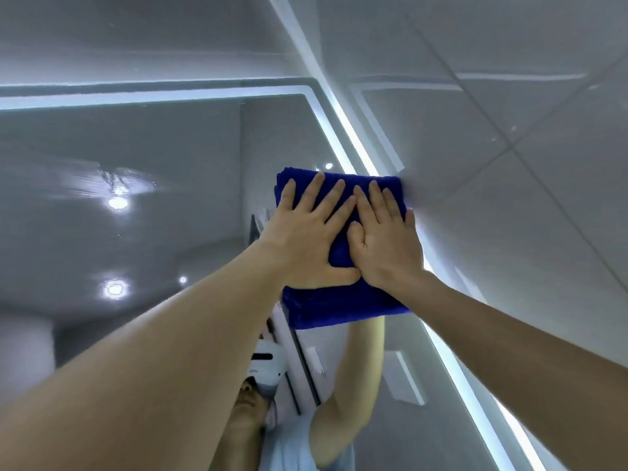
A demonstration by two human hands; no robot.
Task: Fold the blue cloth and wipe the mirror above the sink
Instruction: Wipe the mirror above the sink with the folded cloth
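Blue folded cloth [339, 307] lies pressed against the mirror [170, 147], at its lit right edge. The left hand [306, 236] and right hand [387, 246] press flat, fingers straight; no grip closes round it. Soft, light, likely to slide: keep palms centred.

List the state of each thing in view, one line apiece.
blue cloth: folded, pressed flat on the mirror near its right edge.
mirror: streaked at left.
edge light: on.
left hand: flat, fingers straight, pressing the cloth.
right hand: flat, pressing the cloth.
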